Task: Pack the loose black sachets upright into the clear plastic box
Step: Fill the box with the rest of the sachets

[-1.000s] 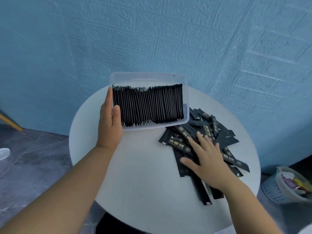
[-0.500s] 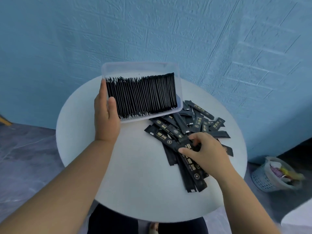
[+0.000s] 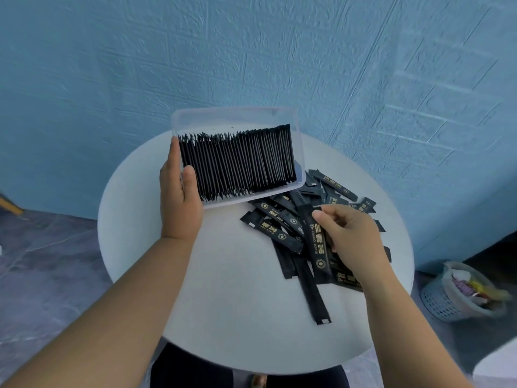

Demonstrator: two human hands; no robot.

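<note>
A clear plastic box (image 3: 235,116) is tipped up at the far side of a round white table (image 3: 223,303), packed with a dense row of upright black sachets (image 3: 237,161). My left hand (image 3: 179,200) grips the box's left end, thumb on the near rim. A loose pile of black sachets (image 3: 277,222) with gold print lies right of the box. My right hand (image 3: 349,236) pinches one long sachet (image 3: 317,247) from the pile between thumb and fingers, raised slightly above the others.
A blue textured wall stands right behind the table. A grey mesh bin (image 3: 458,292) with rubbish sits on the floor to the right. The dark tiled floor (image 3: 42,261) shows on the left. One sachet (image 3: 313,298) lies close to the table's near right.
My right hand went from lying flat on the pile to pinching one sachet and lifting it. The left hand stayed on the box. The camera view has shifted.
</note>
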